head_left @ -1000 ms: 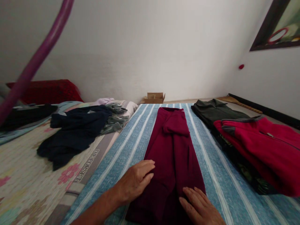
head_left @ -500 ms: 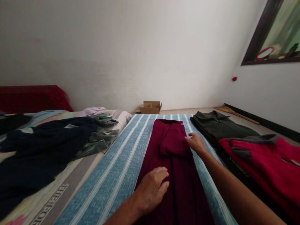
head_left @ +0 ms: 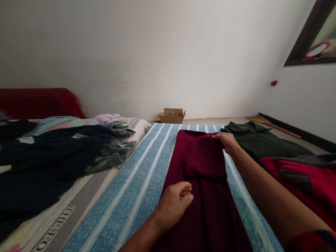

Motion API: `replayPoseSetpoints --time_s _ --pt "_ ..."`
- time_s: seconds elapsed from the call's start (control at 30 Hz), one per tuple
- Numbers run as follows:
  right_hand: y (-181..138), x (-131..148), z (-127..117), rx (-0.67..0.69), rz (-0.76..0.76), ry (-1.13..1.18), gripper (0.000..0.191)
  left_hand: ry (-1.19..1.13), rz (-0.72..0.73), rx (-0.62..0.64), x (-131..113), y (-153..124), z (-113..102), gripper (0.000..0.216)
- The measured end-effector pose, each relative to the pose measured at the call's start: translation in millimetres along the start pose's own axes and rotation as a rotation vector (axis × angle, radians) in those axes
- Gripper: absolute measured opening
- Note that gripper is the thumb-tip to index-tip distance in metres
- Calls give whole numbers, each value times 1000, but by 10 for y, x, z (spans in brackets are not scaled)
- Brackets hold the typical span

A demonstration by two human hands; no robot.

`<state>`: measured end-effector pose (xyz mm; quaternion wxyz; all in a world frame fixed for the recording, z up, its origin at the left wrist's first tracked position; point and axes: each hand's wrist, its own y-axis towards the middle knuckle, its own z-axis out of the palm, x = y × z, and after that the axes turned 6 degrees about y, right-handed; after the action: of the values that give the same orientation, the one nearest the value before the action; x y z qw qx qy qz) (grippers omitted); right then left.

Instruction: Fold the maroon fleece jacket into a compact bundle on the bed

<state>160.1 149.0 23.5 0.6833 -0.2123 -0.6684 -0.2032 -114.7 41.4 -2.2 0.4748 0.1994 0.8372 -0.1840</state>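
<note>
A maroon garment (head_left: 202,168) lies lengthwise on a blue-and-white striped sheet (head_left: 147,175). My left hand (head_left: 174,203) rests on the garment's left side about halfway down, its fingers curled in and pressing the cloth. My right hand (head_left: 227,141) reaches far forward to the garment's upper right corner, fingers closed on the fabric edge there. The top of the garment has a folded flap lying over it.
A dark green garment (head_left: 258,141) and a red fleece (head_left: 307,178) lie to the right. Left of the sheet, dark navy clothes (head_left: 52,157) and grey-green clothes (head_left: 115,150) are heaped on a patterned bedspread. A cardboard box (head_left: 172,115) sits by the white wall.
My right hand went from the garment's near end up its right edge to the far corner. My left hand slid forward and its fingers curled in.
</note>
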Motion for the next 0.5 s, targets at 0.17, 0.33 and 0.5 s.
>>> replayPoseSetpoints --time_s 0.17,0.33,0.5 --pt "-894 416 -303 255 -199 285 28 -664 -389 -64 -27 183 -18 23" --pt "-2100 58 -776 463 -252 59 15 -879 -500 -47 -16 309 -13 21" --pt "-2523 -551 -978 824 -515 -309 8 -826 -476 -65 -19 366 49 9"
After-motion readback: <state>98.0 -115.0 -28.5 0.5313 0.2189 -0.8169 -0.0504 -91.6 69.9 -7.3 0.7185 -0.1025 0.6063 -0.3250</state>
